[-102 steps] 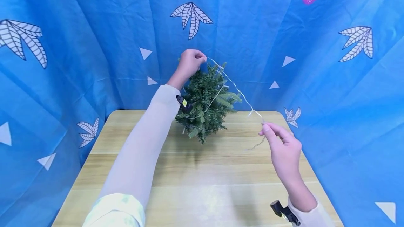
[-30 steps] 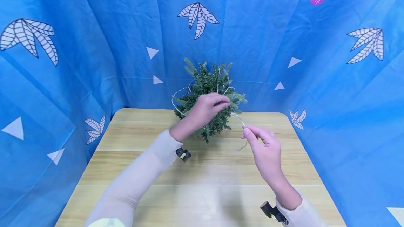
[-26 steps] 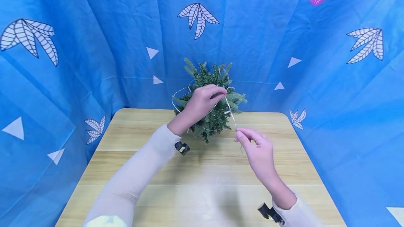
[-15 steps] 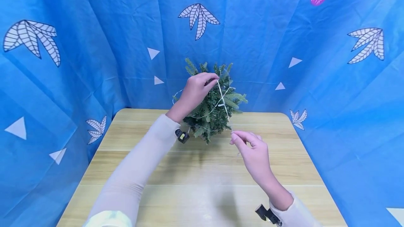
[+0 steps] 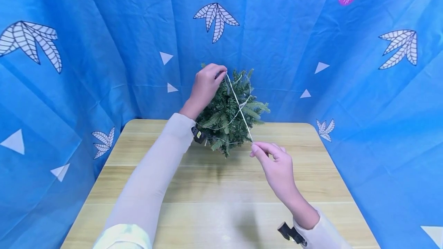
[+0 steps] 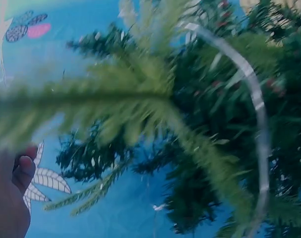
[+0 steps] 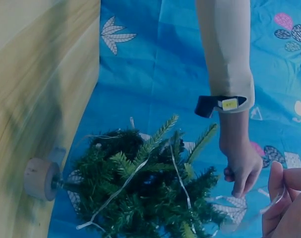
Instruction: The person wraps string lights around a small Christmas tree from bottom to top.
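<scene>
A small artificial Christmas tree (image 5: 221,122) stands toward the back of the table, with a thin white string light (image 5: 243,116) looped around its branches. At the treetop my left hand (image 5: 204,87) pinches the strand between thumb and fingers. Lower, in front of the tree's right side, my right hand (image 5: 278,170) pinches the strand near its end. Between the two hands the strand runs nearly straight, slanting across the foliage. In the right wrist view, the tree's round wooden base (image 7: 39,179) shows. Blurred branches cover much of the left wrist view, where only part of my left hand (image 6: 10,193) appears.
The tree stands on a light wooden table (image 5: 207,187) with rounded back corners. A blue patterned curtain (image 5: 277,49) hangs behind it and along both sides. Each wrist wears a black camera mount, such as the left mount (image 5: 198,135).
My left hand has moved from the tree's front up and back to its top, drawing the strand along. My right hand has shifted slightly left, and the strand between them has lengthened.
</scene>
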`<state>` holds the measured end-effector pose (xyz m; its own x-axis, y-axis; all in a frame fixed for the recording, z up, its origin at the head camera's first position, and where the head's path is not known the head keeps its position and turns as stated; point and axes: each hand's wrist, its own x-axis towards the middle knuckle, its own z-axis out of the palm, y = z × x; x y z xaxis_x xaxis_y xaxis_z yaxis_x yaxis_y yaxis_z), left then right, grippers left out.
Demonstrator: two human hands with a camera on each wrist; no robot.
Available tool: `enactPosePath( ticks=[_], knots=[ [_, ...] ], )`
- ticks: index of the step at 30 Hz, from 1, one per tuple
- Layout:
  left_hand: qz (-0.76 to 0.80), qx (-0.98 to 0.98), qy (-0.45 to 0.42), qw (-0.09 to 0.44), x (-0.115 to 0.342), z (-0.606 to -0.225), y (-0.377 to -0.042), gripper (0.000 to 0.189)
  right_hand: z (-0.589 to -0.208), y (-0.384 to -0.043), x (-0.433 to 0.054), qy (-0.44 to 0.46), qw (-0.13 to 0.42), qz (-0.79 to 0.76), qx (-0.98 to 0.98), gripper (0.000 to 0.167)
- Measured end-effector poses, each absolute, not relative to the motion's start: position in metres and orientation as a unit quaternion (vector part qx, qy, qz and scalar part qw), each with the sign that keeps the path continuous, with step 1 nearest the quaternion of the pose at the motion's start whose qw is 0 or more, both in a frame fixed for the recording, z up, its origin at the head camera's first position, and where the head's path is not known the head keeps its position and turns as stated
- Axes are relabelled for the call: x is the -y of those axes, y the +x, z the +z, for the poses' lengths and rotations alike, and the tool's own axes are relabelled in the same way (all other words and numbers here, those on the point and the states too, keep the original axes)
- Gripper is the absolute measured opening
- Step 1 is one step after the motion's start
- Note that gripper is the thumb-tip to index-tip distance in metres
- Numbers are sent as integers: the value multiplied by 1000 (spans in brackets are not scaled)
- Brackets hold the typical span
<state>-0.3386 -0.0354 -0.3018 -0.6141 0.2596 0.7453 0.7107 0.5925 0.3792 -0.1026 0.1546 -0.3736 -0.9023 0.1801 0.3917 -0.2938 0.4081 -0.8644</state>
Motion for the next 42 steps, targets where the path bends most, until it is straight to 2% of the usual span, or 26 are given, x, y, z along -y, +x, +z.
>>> enactPosePath(
  ticks=[15,32,42],
  knots=[
    [-385,840,-230,306,49,-278,-374,19,-373,-108,-146,41,226,536,813,10],
    [-407,858,-209,235,58,-275,-380,18,-378,-117,-141,53,232,544,804,10],
    [-371,878,-193,233,60,-273,-405,21,-375,-125,-132,62,218,548,805,14]
  ],
)
